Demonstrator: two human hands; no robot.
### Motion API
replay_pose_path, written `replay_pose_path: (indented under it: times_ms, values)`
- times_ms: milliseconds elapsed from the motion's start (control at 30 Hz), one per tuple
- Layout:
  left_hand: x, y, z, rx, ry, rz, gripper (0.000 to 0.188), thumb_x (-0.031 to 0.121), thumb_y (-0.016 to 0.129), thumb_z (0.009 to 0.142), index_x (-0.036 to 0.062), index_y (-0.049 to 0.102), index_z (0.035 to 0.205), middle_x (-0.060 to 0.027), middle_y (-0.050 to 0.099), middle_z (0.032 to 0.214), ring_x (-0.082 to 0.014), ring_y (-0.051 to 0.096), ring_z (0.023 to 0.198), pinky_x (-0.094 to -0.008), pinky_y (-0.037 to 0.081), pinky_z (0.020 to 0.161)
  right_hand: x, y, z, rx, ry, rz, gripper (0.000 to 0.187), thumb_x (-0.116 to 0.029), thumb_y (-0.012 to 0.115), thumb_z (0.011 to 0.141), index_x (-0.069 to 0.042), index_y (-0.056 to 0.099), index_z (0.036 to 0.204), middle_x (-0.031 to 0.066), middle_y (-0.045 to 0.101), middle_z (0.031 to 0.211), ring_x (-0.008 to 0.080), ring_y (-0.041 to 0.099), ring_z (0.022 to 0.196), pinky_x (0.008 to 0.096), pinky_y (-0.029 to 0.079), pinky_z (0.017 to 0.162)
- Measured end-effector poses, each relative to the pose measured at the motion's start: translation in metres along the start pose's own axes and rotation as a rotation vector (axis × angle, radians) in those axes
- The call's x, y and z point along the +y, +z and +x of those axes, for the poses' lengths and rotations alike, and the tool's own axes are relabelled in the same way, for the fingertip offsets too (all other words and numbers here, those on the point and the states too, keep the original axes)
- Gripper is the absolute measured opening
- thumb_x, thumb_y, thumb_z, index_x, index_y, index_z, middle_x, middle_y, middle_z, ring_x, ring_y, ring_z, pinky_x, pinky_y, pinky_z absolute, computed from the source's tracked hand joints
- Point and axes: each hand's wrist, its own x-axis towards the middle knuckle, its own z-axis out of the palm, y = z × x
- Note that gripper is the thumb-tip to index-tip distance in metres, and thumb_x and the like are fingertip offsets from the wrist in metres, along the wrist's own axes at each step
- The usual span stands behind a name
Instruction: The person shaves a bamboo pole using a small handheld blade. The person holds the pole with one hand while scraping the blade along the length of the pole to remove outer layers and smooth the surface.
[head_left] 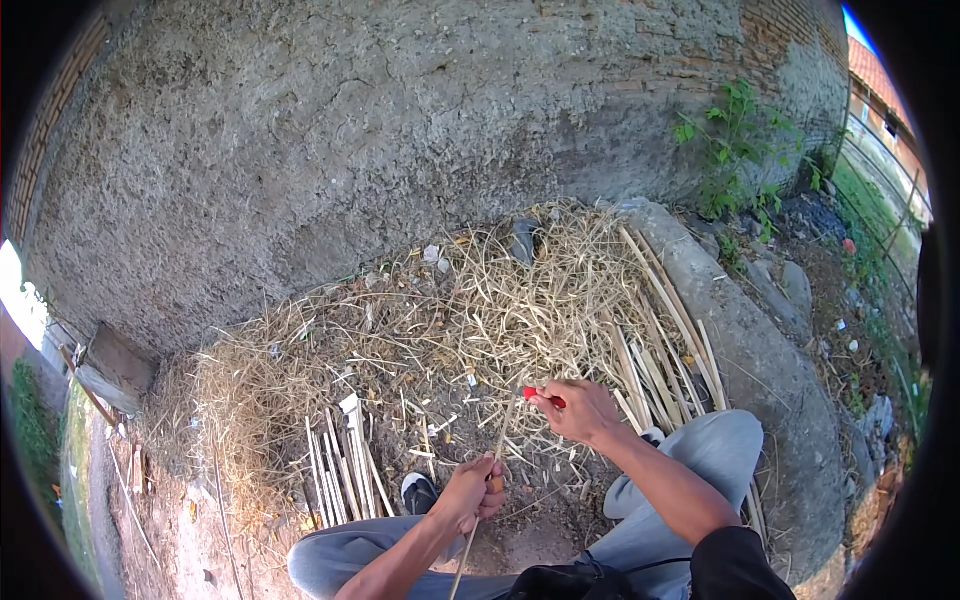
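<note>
My left hand (474,496) is closed around a long, thin strip of split bamboo or wood (505,432). The strip runs from between my knees up toward my right hand (580,412). Pinched in the right fingers is a small red object (545,397), which looks like the handle of a tool; its kind is hard to make out, and any blade is hidden. It sits at the strip's upper end, but I cannot tell whether the two touch.
Pale shavings (540,310) cover the ground before me. Split strips lie in a bundle on the left (345,465) and a longer one on the right (665,365), beside a stone ledge (780,390). A rough wall (400,150) stands ahead; a green plant (740,150) grows against it.
</note>
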Motion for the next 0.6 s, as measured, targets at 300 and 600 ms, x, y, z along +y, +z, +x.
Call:
replay_pose_path:
  times_ms: [300,600]
  values:
    - [-0.005,-0.007,-0.018,-0.053,-0.038,-0.016,0.030,0.031,0.031,0.109,0.0129,0.043,0.088,0.0076,0.026,0.061,-0.0048,0.020,0.046,-0.0243,0.014,0.039,0.054,-0.031,0.026,0.150,0.414,0.120,0.026,-0.029,0.065,0.096,-0.005,0.064,0.087,0.0066,0.063,0.062,0.0197,0.055,0.049,0.0361,0.040,0.047]
    - [0.009,-0.014,0.002,-0.045,0.014,0.066,0.038,0.046,0.043,0.106,0.0115,0.044,0.090,0.0065,0.030,0.060,-0.0038,0.025,0.046,-0.0226,0.016,0.038,-0.018,-0.012,0.004,-0.015,0.234,0.373,0.030,-0.034,0.064,0.096,-0.006,0.060,0.086,0.0071,0.061,0.061,0.0184,0.058,0.052,0.0346,0.043,0.051]
